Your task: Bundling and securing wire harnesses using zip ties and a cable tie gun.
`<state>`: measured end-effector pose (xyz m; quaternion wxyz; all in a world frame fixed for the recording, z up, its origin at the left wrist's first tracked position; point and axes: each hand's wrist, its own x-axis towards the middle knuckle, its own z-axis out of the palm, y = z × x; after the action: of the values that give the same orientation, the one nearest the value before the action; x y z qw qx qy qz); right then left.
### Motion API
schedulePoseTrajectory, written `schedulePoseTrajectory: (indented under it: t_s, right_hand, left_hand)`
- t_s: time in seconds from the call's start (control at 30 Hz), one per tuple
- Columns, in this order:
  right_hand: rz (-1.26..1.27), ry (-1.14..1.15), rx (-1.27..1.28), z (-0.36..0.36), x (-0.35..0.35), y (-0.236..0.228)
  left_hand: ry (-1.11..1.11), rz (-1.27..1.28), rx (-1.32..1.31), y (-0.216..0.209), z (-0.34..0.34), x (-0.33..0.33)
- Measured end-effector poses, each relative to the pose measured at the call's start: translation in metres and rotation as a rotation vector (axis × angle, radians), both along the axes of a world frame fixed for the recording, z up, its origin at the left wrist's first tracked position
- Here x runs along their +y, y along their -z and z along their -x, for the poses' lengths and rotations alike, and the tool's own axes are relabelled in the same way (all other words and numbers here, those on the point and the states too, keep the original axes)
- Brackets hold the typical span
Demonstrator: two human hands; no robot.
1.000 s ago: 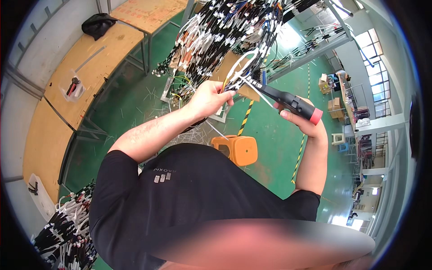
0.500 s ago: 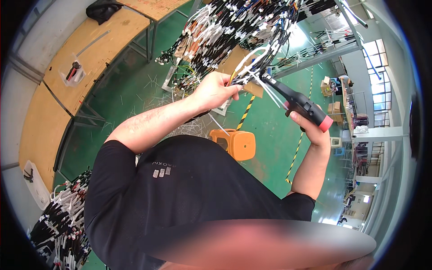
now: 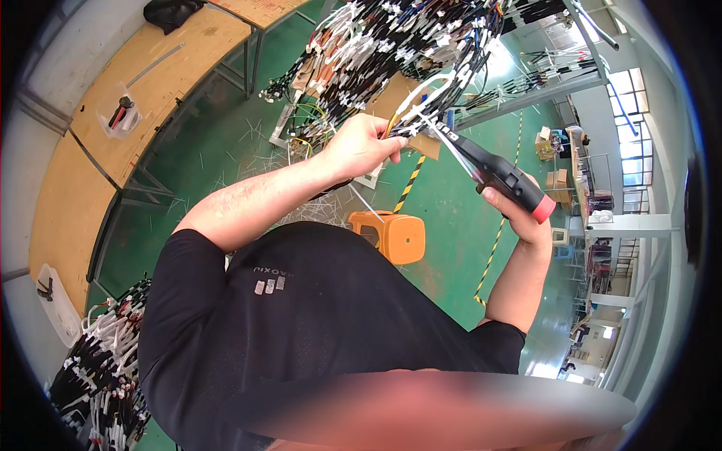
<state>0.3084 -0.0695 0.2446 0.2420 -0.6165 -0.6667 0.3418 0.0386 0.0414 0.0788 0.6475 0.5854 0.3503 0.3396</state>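
My left hand (image 3: 362,149) is closed round a bundle of wires (image 3: 402,124), mostly black with white and yellow strands. A long white cable tie (image 3: 456,152) runs from this bundle down toward my right hand (image 3: 519,213). That hand is wrapped round the grip of a black cable tie gun (image 3: 505,174) with a red rear end. The gun's nose points up and left, close beside the bundle and the tie. Whether the tie sits inside the nose, I cannot make out.
A large mass of wire harnesses (image 3: 391,56) hangs ahead on a metal frame (image 3: 526,98). An orange stool (image 3: 402,239) stands below my hands. Wooden tables (image 3: 177,83) on the left carry a clear box with pliers (image 3: 120,113). More harnesses (image 3: 105,368) lie at lower left.
The gun's nose has shifted slightly left toward the bundle. The white tie, earlier apart from the gun's body, now lies along it. My left hand keeps its grip.
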Motion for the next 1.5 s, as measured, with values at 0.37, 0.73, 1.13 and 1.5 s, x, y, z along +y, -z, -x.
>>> schedulePoseTrajectory:
  t_s: [0.37,0.73,1.13,1.5]
  right_hand:
    - [-0.155,-0.180,-0.252,0.034,0.002,0.002]
    - [-0.166,-0.132,-0.300,0.030,0.003,0.050]
    - [-0.652,0.017,-0.597,0.007,-0.008,0.104]
    - [-0.740,-0.060,-0.910,0.024,-0.011,0.132]
  left_hand:
    - [-0.058,-0.153,0.144,-0.008,0.000,-0.005]
    - [-0.305,-0.876,0.322,0.014,-0.004,-0.003]
    - [-0.332,-0.912,0.434,0.014,0.011,0.009]
    - [-0.174,-0.326,0.273,-0.001,0.015,0.010]
